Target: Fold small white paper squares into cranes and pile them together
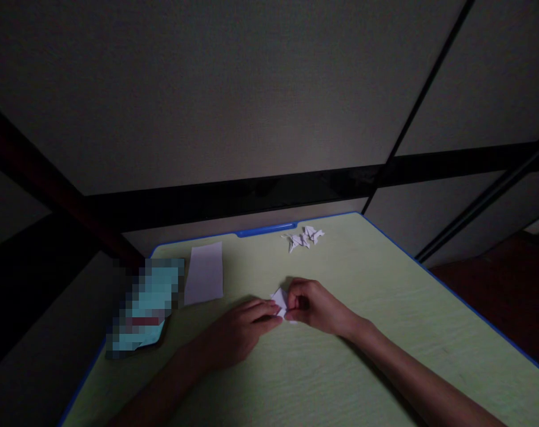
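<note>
A small folded piece of white paper [280, 298] lies on the table between my two hands. My left hand [242, 329] comes in from the lower left, its fingers pressing the paper's left and near side. From the right, my right hand [311, 305] pinches the paper's right edge between curled fingers and thumb. Fingertips of both hands cover parts of the paper, so its full folded shape is hidden. Beyond the hands, several small folded white paper figures [302, 238] sit close together near the far edge.
The pale green table [407, 332] has a blue rim and a blue tray-like strip [267, 229] at its far edge. A flat white sheet [204, 274] lies at the left, beside a blurred-out phone-like device [151, 302]. Grey panels [233, 107] stand right behind the table.
</note>
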Available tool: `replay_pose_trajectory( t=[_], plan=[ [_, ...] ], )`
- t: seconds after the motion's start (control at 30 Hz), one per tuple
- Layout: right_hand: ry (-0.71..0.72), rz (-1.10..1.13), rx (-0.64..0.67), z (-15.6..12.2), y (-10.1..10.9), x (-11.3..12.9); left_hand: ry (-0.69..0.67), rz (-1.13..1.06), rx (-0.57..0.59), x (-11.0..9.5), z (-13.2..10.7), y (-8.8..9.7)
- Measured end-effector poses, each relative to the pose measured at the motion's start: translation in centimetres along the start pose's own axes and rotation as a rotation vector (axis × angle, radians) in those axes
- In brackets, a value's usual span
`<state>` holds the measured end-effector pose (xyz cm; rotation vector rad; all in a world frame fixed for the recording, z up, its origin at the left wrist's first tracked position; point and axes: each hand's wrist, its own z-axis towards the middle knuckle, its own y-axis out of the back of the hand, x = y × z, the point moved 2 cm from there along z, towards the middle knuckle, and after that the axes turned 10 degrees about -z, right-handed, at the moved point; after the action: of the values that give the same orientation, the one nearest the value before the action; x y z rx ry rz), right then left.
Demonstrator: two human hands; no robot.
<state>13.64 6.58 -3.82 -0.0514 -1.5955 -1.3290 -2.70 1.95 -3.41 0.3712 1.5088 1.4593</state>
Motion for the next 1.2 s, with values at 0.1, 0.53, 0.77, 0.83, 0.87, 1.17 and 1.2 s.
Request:
replay_pose_trajectory(
  t=[0.1,0.53,0.77,0.83,0.87,1.17,1.2],
  plan=[
    [-0.016,-0.009,-0.025,0.0,0.0,0.1,0.008,0.033,0.01,-0.2,0.2,0.0],
    [-0.009,-0.103,-0.114,-0.1,-0.4,0.2,-0.008,-0.062,-0.064,-0.2,0.4,0.2],
    [-0.035,-0.12,-0.132,-0.1,-0.6,0.4,0.001,-0.078,-0.077,-0.1,0.3,0.0],
    [-0.051,-0.132,-0.137,-0.1,-0.7,0.5,0.0,-0.084,-0.074,0.0,0.3,-0.1],
    [-0.058,-0.137,-0.14,0.0,-0.7,0.5,0.002,-0.087,-0.069,0.1,0.3,-0.1],
    [-0.057,-0.18,-0.151,0.0,-1.2,0.4,0.008,-0.123,-0.07,0.3,0.1,-0.1],
    [-0.043,-0.182,-0.155,0.0,-1.1,0.4,0.013,-0.128,-0.073,0.3,0.1,-0.1]
  ],
)
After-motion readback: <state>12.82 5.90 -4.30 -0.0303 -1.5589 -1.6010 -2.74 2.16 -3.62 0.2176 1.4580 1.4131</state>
